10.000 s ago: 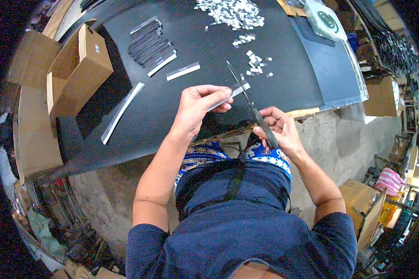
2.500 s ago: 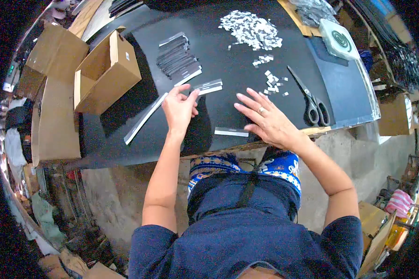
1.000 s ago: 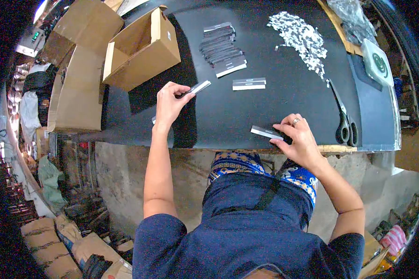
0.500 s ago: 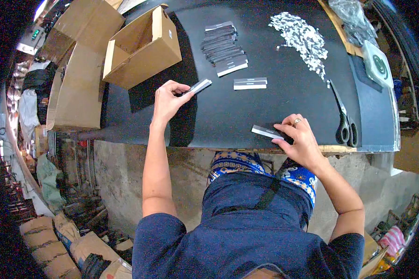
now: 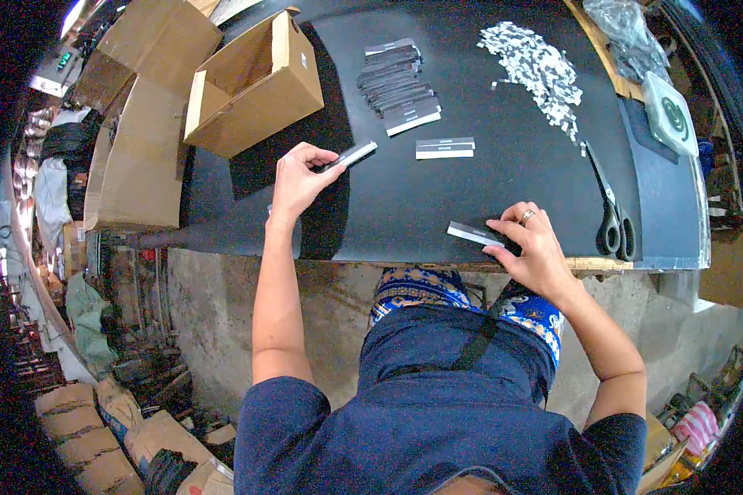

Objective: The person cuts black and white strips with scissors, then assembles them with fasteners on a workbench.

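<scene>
My left hand (image 5: pixel 300 183) pinches a few black-and-white label strips (image 5: pixel 358 153) between thumb and fingers, tilted up to the right above the table. Near the front edge, my right hand (image 5: pixel 537 254) grips one end of another black label strip (image 5: pixel 470 233) with a white border. Two overlapping label strips (image 5: pixel 445 149) lie flat between the hands, farther back. Beyond them is a long fanned row of similar labels (image 5: pixel 398 82). The small print on them is too blurred to read.
Black-handled scissors (image 5: pixel 609 219) lie right of my right hand. Small black-and-white clippings (image 5: pixel 532 70) are heaped at the back right. An open cardboard box (image 5: pixel 264 107) stands at the back left, beside a larger carton (image 5: pixel 140 157). A clear plastic bag (image 5: pixel 631 37) lies far right.
</scene>
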### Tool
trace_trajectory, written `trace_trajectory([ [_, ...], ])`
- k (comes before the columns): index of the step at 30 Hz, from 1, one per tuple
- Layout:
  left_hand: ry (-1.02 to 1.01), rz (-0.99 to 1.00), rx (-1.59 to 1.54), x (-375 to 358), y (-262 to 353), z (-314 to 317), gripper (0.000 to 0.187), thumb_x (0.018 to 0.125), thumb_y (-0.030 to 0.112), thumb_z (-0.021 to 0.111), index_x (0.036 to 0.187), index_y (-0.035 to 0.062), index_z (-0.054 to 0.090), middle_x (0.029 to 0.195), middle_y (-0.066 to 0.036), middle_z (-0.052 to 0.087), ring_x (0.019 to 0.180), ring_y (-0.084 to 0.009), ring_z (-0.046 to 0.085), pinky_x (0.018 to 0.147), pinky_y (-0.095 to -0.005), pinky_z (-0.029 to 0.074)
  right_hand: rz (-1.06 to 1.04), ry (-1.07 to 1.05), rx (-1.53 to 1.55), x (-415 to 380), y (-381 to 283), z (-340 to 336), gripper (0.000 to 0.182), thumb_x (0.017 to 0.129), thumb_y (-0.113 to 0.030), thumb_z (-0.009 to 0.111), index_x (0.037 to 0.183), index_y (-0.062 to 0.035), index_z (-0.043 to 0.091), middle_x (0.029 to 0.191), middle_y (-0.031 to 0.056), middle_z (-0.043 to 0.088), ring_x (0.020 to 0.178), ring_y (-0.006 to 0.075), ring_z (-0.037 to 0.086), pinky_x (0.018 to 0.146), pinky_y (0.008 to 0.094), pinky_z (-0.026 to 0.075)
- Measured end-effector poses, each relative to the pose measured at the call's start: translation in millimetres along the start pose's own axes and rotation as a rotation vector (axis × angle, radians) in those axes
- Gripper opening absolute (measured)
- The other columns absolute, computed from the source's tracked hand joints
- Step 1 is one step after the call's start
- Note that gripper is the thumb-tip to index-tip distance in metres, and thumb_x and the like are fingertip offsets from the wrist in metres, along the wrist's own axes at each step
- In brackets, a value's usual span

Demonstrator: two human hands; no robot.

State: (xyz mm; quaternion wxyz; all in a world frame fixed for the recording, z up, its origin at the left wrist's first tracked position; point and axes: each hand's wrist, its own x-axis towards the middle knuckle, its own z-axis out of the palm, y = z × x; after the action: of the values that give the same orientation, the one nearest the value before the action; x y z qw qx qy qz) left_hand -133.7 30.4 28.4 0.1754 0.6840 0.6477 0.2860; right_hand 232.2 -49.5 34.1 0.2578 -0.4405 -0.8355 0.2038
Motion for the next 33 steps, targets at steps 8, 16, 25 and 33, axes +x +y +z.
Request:
trace_trajectory([
  [8, 0.016, 0.031, -0.007, 0, 0, 2, 0.025, 0.065, 0.018, 0.079, 0.085, 0.0033, 0.073, 0.079, -0.009, 0.065, 0.071, -0.0167, 0.061, 0.066, -0.0289, 0.050, 0.004, -0.006, -0.008, 0, 0, 0, 0.031, 0.069, -0.014, 0.075, 0.097, -0.0028, 0.066, 0.092, 0.0094, 0.055, 0.091, 0.0275, 0.052, 0.078, 0.0376, 0.041],
  [16, 0.004, 0.034, -0.014, 1, -4, 2, 0.021, 0.069, 0.019, 0.078, 0.083, 0.0045, 0.071, 0.080, -0.007, 0.065, 0.075, -0.0149, 0.062, 0.069, -0.0278, 0.049, 0.010, -0.020, -0.020, 0, -1, -1, 0.033, 0.069, -0.015, 0.075, 0.098, -0.0030, 0.067, 0.093, 0.0095, 0.055, 0.092, 0.0277, 0.052, 0.080, 0.0377, 0.041],
  [25, 0.021, 0.037, 0.005, -2, 0, -4, 0.022, 0.069, 0.018, 0.078, 0.083, 0.0034, 0.071, 0.081, -0.006, 0.065, 0.074, -0.0148, 0.063, 0.071, -0.0276, 0.050, 0.001, -0.023, -0.023, 0, -1, -2, 0.033, 0.069, -0.015, 0.075, 0.099, -0.0028, 0.067, 0.093, 0.0093, 0.055, 0.093, 0.0276, 0.051, 0.080, 0.0374, 0.041],
  [33, 0.066, 0.044, -0.004, -8, 16, -18, 0.023, 0.067, 0.017, 0.077, 0.084, 0.0018, 0.071, 0.079, -0.009, 0.068, 0.073, -0.0161, 0.065, 0.070, -0.0273, 0.050, 0.003, -0.007, 0.002, 1, 0, -4, 0.033, 0.069, -0.016, 0.076, 0.097, -0.0033, 0.066, 0.092, 0.0093, 0.057, 0.092, 0.0275, 0.053, 0.079, 0.0372, 0.042],
])
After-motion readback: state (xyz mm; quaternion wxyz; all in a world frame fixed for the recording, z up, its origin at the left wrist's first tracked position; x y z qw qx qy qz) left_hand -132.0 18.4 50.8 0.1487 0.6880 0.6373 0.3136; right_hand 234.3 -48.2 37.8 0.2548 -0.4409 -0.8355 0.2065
